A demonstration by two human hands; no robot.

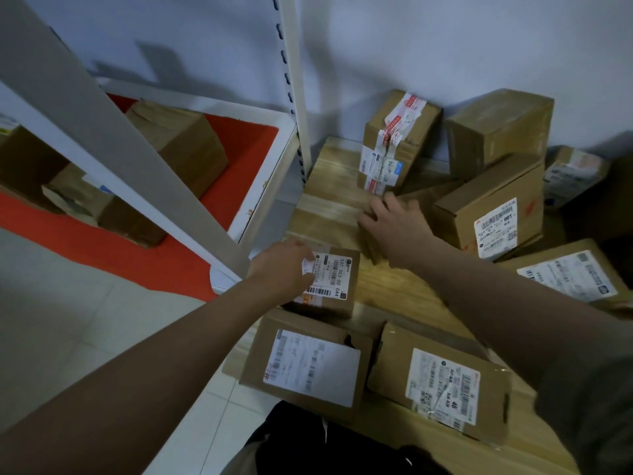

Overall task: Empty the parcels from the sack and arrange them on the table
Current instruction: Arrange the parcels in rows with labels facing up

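Note:
Several brown cardboard parcels lie on a light wooden table (335,186). My left hand (284,265) grips the left side of a small labelled box (337,286) at the table's left edge. My right hand (394,217) rests on a flat brown parcel (373,248) in the middle, fingers spread. Two larger labelled boxes lie near me: one at the front left (308,365), one at the front right (442,385). A box with red-and-white tape (394,142) stands against the wall. The sack is not plainly visible.
More boxes crowd the right side: a plain one (496,132) against the wall and a tilted labelled one (493,217). A white shelf rack (294,80) with red boards holds cartons (185,138) at left. Dark fabric (308,440) shows at the bottom edge.

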